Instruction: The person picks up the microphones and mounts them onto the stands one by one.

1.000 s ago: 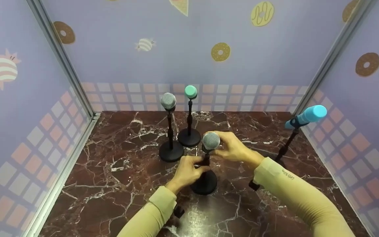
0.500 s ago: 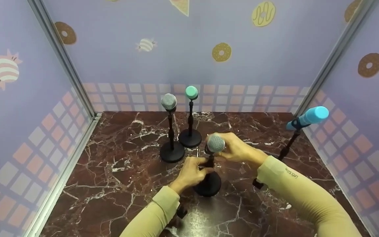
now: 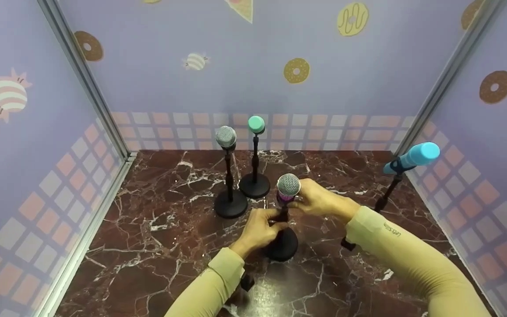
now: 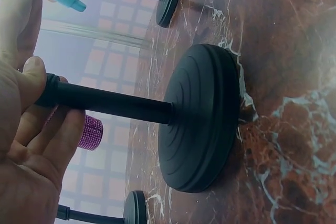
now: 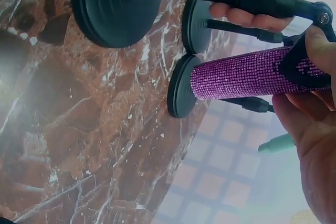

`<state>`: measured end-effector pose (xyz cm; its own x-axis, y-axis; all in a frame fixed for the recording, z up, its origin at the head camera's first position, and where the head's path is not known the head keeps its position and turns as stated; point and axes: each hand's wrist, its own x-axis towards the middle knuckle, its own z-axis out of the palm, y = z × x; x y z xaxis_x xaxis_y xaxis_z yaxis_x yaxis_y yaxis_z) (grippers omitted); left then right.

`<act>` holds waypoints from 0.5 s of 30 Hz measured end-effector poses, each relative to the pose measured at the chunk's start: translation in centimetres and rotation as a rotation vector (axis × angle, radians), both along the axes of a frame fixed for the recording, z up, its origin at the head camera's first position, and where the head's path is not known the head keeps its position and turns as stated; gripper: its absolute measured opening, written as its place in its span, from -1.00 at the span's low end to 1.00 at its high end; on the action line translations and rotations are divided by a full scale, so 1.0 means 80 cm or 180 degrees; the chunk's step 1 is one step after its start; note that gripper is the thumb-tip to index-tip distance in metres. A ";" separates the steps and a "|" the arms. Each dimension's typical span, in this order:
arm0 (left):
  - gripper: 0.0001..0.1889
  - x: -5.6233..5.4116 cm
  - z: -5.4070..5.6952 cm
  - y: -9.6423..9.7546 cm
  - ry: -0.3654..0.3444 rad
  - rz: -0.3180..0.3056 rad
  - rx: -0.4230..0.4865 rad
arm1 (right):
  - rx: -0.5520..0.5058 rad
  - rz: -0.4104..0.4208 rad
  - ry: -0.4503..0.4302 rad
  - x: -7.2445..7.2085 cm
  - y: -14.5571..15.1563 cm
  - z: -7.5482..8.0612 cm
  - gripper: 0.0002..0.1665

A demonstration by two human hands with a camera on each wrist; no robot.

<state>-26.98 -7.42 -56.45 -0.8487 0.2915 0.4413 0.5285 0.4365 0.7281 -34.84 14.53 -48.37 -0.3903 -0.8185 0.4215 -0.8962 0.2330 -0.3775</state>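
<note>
A microphone [image 3: 288, 185] with a silver mesh head and a purple rhinestone handle [image 5: 241, 74] sits in the clip of a black desk stand. The stand's round base [image 4: 202, 119] is on the marble tabletop, its pole slightly tilted. My left hand [image 3: 257, 231] grips the pole at its collar, thumb on one side and fingers on the other. Higher up, my right hand [image 3: 319, 200] holds the microphone at its clip [image 5: 302, 69], with the thumb on the clip and fingers under the handle. In the head view the microphone head partly hides those fingertips.
Behind to the left stand a silver-headed microphone [image 3: 226, 137] and a mint-green one [image 3: 256, 124], each on a black stand. A blue microphone [image 3: 420, 154] on a stand is at the right, beyond my right forearm. Patterned walls [image 3: 253, 88] enclose the tabletop [image 3: 156, 255].
The microphone and its stand have shifted a little to the right with both hands. The mesh head has tipped back upward, and some purple handle now shows beneath it. The other microphones stay put.
</note>
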 end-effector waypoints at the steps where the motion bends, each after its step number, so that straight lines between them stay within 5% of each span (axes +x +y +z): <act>1: -0.87 0.000 -0.001 0.001 -0.0008 0.0004 0.0001 | 0.0010 0.0015 -0.0028 0.000 0.000 0.000 -0.66; 7: -0.84 -0.002 -0.004 0.004 0.0007 0.0055 -0.0035 | -0.0131 -0.0198 -0.0569 0.003 0.000 -0.004 -0.29; 11: -0.83 -0.003 -0.005 0.003 0.0011 0.0026 -0.0067 | -0.0528 -0.0349 -0.0979 0.007 0.004 -0.012 -0.34; 15: -0.85 -0.004 -0.005 0.002 0.0040 0.0040 -0.0052 | -0.0622 -0.0238 -0.0800 0.006 0.005 -0.018 -0.52</act>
<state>-27.31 -7.29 -56.82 -0.8468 0.2881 0.4471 0.5319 0.4549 0.7143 -34.35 14.92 -49.77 -0.5580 -0.6968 0.4506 -0.7526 0.1960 -0.6287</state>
